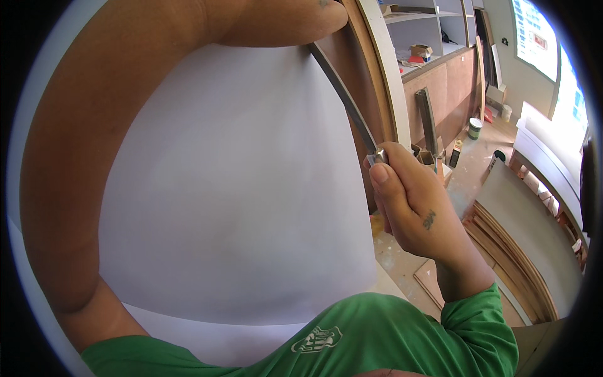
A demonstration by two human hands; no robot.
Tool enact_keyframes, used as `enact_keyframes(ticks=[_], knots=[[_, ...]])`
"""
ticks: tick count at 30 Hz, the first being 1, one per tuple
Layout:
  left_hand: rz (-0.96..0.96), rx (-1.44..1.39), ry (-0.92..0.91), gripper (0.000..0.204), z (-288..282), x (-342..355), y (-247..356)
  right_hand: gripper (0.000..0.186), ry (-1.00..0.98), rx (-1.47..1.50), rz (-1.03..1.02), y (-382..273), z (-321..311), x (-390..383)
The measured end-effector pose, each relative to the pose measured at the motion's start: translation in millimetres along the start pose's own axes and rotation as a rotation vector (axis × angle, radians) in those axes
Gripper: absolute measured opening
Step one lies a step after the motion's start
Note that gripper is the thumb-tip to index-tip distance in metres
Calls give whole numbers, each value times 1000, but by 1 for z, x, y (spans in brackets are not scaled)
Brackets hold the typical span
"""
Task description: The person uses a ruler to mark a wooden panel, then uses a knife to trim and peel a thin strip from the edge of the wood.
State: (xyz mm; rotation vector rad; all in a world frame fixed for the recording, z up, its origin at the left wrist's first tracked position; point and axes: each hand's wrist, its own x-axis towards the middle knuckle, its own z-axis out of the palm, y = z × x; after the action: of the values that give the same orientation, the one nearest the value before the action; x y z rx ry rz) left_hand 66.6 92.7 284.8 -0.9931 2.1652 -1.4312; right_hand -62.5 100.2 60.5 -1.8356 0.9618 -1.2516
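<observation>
A long, narrow metal file (pixel 344 94) slants along the right edge of a large white sheet (pixel 239 182). My right hand (pixel 411 201) is closed round the handle at its near end, thumb on top by the shiny metal collar; the fingers cover most of the handle. At the far end, my left hand (pixel 282 22) is over the file, its arm curving round the left side of the sheet. Most of the left fingers are hidden or cut off by the top of the picture. Just right of the file stands a brown wooden panel (pixel 355 63) with a pale edge strip.
Beyond the panel, open shelves (pixel 418 34) hold a small cardboard box (pixel 421 51). A paint can (pixel 475 128) stands on the dusty floor. Stacked curved-looking wooden boards (pixel 512 257) lie at the right, near a long grey panel (pixel 534 217). Bright windows are at the far right.
</observation>
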Motion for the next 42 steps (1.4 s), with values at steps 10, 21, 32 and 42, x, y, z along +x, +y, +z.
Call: enact_keyframes(ticks=[10, 21, 32, 42], knots=[[84, 396, -207, 33, 12, 24, -1, 34, 69, -40, -66, 10, 9, 43], [-135, 369, 126, 33, -21, -11, 37, 28, 40, 43, -60, -2, -13, -4], [-56, 390, -124, 41, -15, 3, 7, 28, 1, 68, -48, -9, -4, 8], [-193, 202, -111, 49, -9, 12, 2, 30, 4, 40, -67, -7, -14, -3]])
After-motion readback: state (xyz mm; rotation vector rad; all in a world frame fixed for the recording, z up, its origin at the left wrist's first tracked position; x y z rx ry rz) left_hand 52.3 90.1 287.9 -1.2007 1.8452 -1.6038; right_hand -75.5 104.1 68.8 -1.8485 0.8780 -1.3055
